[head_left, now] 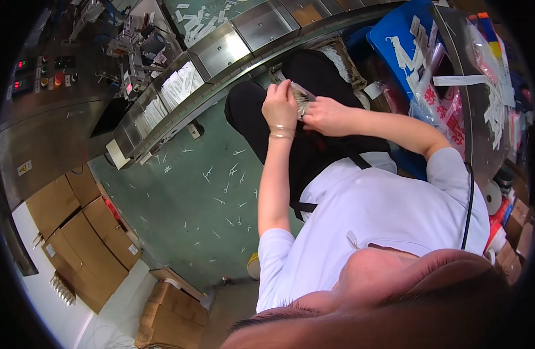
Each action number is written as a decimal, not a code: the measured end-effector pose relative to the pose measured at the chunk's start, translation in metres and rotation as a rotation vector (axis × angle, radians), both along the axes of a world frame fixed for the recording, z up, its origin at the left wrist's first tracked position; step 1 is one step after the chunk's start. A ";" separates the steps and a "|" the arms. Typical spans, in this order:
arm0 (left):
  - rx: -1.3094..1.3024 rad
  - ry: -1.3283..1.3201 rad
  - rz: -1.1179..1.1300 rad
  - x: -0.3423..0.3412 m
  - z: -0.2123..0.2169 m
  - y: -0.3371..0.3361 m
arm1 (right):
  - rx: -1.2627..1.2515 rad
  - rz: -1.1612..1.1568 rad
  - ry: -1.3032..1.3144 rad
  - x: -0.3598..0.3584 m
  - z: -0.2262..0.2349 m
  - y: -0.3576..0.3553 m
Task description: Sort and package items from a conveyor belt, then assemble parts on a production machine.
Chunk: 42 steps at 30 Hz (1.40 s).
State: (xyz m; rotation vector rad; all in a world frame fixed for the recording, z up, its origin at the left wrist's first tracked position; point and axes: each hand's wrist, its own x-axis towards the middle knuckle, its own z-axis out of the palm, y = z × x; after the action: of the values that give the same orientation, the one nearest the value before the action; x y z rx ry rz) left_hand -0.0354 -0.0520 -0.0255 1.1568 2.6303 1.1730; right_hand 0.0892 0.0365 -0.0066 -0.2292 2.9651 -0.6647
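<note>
Above my lap, a small clear plastic bag [303, 99] with pale thin pieces inside sits between my two hands. My left hand [280, 106], with bracelets at the wrist, is closed on the bag's left side, fingertips at its upper edge. From the right, my right hand [326, 116] pinches the bag's lower right side. Fingers cover much of the bag, and I cannot make out exactly what the pieces are. Beyond my knees runs a metal conveyor [222, 56] with compartments, some holding a stack of white sachets [181, 85].
At right stands a blue bin [397, 43] with white strips and plastic bags, beside a metal table [489, 152] bearing more strips. Small white plastic pieces [232, 170] litter the green floor. A machine with control buttons [58, 78] and cardboard boxes [87, 244] are at left.
</note>
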 end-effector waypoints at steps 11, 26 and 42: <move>0.162 -0.112 0.027 -0.009 -0.021 -0.002 | 0.124 -0.384 0.383 0.033 -0.014 -0.026; 0.230 -0.261 0.265 0.000 -0.028 0.025 | -0.141 -0.580 0.489 0.029 -0.023 -0.040; 0.098 -0.240 0.296 -0.001 -0.026 0.032 | -0.506 -0.870 0.382 0.032 -0.024 -0.052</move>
State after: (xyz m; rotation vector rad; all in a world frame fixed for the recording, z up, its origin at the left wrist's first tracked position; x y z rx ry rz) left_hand -0.0367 -0.0204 -0.0517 0.5997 2.6415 1.4009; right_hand 0.1207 -0.0153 -0.0307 1.0774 3.0817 -1.6013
